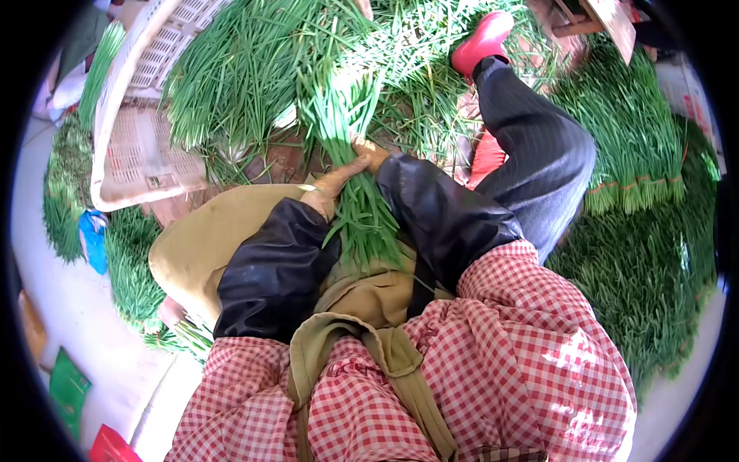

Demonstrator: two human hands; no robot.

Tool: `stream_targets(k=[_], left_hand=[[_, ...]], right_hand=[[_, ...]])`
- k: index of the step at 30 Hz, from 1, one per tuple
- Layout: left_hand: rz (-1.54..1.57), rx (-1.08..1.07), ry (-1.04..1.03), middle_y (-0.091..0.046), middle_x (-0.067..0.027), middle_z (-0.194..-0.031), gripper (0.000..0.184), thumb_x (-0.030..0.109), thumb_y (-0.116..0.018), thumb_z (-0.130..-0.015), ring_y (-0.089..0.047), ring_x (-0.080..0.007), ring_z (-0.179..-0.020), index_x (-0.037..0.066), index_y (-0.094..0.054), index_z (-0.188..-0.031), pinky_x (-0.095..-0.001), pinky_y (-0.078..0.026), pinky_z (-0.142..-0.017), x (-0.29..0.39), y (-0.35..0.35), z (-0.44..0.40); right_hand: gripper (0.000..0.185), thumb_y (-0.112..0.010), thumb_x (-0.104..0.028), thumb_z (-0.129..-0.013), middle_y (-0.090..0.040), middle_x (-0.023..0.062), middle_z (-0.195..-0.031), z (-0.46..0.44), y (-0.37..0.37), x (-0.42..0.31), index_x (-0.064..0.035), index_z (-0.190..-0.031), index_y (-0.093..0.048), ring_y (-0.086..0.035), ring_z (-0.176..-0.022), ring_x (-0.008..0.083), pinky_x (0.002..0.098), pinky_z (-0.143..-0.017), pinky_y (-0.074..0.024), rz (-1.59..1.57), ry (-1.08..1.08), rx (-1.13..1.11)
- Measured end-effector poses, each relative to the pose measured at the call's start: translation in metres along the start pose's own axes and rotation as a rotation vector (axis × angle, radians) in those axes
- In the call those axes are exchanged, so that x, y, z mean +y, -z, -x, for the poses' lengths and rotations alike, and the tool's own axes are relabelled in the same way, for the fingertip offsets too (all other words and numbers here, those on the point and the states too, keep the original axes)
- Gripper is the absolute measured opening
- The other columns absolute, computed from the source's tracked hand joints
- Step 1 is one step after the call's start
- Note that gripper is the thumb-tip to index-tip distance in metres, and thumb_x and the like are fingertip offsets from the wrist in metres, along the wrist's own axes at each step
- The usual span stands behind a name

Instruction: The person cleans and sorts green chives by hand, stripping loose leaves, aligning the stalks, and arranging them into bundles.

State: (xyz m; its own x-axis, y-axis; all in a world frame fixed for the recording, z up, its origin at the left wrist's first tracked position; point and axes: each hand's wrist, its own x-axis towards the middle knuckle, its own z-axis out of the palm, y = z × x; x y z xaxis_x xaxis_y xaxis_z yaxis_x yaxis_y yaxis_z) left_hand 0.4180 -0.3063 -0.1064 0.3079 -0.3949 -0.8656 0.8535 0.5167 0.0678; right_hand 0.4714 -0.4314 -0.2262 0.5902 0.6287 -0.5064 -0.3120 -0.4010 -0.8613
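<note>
A long bunch of garlic chives [365, 219] lies across my lap, one end toward my waist and the other toward the pile. My left hand [329, 189] is closed round it from the left, its fingers partly hidden. Just above, my right hand [371, 154] grips the same bunch from the right, its fingers partly covered by leaves and the dark sleeve. A large loose pile of chives [239, 69] spreads out in front of both hands.
A pale plastic crate [115, 146] stands at the left. Tied chive bundles [631, 138] are stacked at the right, with more greens [127, 262] at the left. My red boot [485, 42] rests by the pile. A blue item [93, 241] lies left.
</note>
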Motion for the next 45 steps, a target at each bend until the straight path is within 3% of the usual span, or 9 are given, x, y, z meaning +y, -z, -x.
stream_targets(k=[13,16,19,21,30,35,38,41,45], left_hand=[[-1.082,0.211,-0.262,-0.064,-0.006,-0.096,0.038,0.015,-0.065,-0.079,-0.061,-0.0145,-0.083,0.002,-0.058,-0.113,-0.0278,-0.049,-0.073,0.027,-0.052,0.184],[-1.433,0.206,-0.498,-0.063,-0.007,-0.1,0.058,0.002,-0.067,-0.074,-0.058,-0.0134,-0.09,0.003,-0.045,-0.128,-0.0271,-0.047,-0.08,0.024,-0.034,0.229],[-0.309,0.204,-0.448,-0.059,-0.0093,-0.112,0.064,0.001,-0.061,-0.076,-0.057,-0.0173,-0.097,0.005,-0.036,-0.136,-0.0251,-0.045,-0.084,0.005,0.015,0.254],[-1.766,0.663,-0.361,-0.052,-0.0079,-0.128,0.07,-0.002,-0.06,-0.079,-0.053,-0.0162,-0.109,0.007,-0.028,-0.14,-0.0238,-0.041,-0.092,-0.003,-0.022,0.294],[-1.983,1.02,-0.429,-0.057,-0.0103,-0.117,0.071,0.001,-0.059,-0.075,-0.055,-0.0285,-0.098,0.014,-0.033,-0.14,-0.031,-0.048,-0.079,-0.053,0.025,0.351],[-2.009,1.157,-0.696,-0.057,-0.0171,-0.102,0.081,-0.001,-0.057,-0.074,-0.061,-0.0284,-0.083,0.029,-0.026,-0.143,-0.035,-0.049,-0.072,-0.092,0.078,0.34],[-1.872,1.115,-0.82,-0.052,-0.0232,-0.113,0.072,0.001,-0.052,-0.08,-0.061,-0.0335,-0.088,0.03,-0.029,-0.141,-0.0365,-0.051,-0.073,-0.116,0.083,0.327],[-1.738,1.321,-0.689,-0.05,-0.0223,-0.116,0.067,0.003,-0.051,-0.082,-0.061,-0.0347,-0.083,0.028,-0.03,-0.14,-0.0384,-0.051,-0.07,-0.142,0.085,0.309],[-1.859,1.516,-0.902,-0.049,-0.0243,-0.116,0.075,0.008,-0.058,-0.076,-0.061,-0.0318,-0.073,0.025,-0.027,-0.142,-0.0386,-0.05,-0.062,-0.16,0.096,0.285]], right_hand=[[0.062,-0.061,-0.055,-0.079,-0.055,0.0117,-0.121,-0.007,-0.007,-0.07,-0.0107,-0.121,-0.053,-0.053,-0.105,0.0311,0.0473,-0.093,-0.0405,-2.027,0.15,0.076],[0.052,-0.053,-0.056,-0.084,-0.061,0.0066,-0.103,-0.021,0.02,-0.055,-0.0111,-0.111,-0.056,-0.059,-0.094,0.0237,0.0403,-0.08,-0.0489,-1.916,0.297,-0.047],[0.056,-0.049,-0.056,-0.086,-0.062,0.0089,-0.098,-0.028,0.05,-0.05,-0.0069,-0.111,-0.054,-0.061,-0.091,0.0219,0.0385,-0.076,-0.0511,-1.483,0.426,-0.894],[0.043,-0.05,-0.042,-0.091,-0.057,0.0076,-0.072,-0.036,0.032,-0.07,-0.003,-0.108,-0.053,-0.055,-0.058,0.0206,0.0361,-0.053,-0.0464,-1.502,0.281,-0.304],[0.027,-0.043,-0.022,-0.091,-0.03,-0.0059,-0.047,-0.028,0.056,-0.016,-0.0157,-0.065,-0.04,-0.024,-0.035,0.0109,0.0265,-0.038,-0.0297,-1.668,0.159,0.126],[0.03,-0.053,-0.028,-0.09,-0.056,0.0208,-0.112,-0.005,0.041,-0.047,-0.0084,-0.112,-0.049,-0.06,-0.081,0.0351,0.0321,-0.052,-0.0474,-1.161,-0.423,-0.043],[0.042,-0.042,-0.031,-0.095,-0.057,0.0087,-0.1,0.008,-0.039,-0.074,-0.0077,-0.13,-0.04,-0.054,-0.07,0.0175,0.0303,-0.06,-0.046,-0.524,0.066,-0.27],[0.028,-0.042,-0.019,-0.092,-0.039,-0.0035,-0.065,0.022,0.008,-0.115,-0.0076,-0.116,-0.048,-0.036,-0.049,0.0074,0.0186,-0.044,-0.032,-1.192,-0.035,-0.365],[0.042,-0.055,-0.033,-0.082,-0.059,0.0155,-0.099,-0.043,0.112,0.001,-0.0075,-0.115,-0.057,-0.056,-0.088,0.0283,0.0353,-0.079,-0.0435,0.581,0.085,0.053]])
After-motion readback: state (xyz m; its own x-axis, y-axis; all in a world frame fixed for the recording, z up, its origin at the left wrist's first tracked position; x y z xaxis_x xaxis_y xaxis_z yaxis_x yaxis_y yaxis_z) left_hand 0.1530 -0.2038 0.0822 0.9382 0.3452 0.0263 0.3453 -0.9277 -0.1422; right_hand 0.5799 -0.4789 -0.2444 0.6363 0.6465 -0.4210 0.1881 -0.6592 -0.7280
